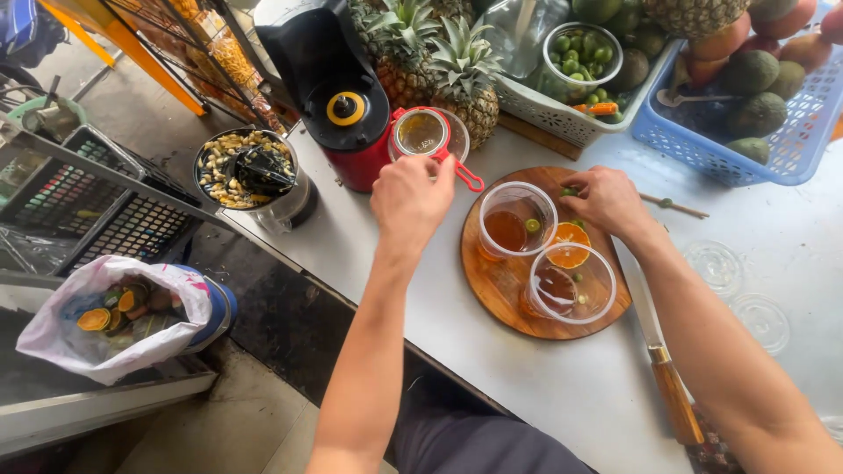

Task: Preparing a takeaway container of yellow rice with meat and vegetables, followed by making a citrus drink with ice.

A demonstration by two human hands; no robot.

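My left hand (411,197) grips the red handle of a small strainer (423,132) that rests over a cup beside the red and black juicer (338,92). On the round wooden board (509,285) my right hand (606,200) closes on a small green lime (570,190) at the far edge. Two clear plastic cups stand on the board: the farther cup (516,219) holds amber liquid and a bit of lime, the nearer cup (571,283) holds darker liquid. An orange half (570,247) lies cut side up between them.
A wooden-handled knife (663,360) lies right of the board. Two clear lids (738,294) sit further right. Behind are pineapples (439,61), a white basket with a tub of limes (581,53) and a blue fruit basket (755,96). A peel-filled bin (123,312) stands below left.
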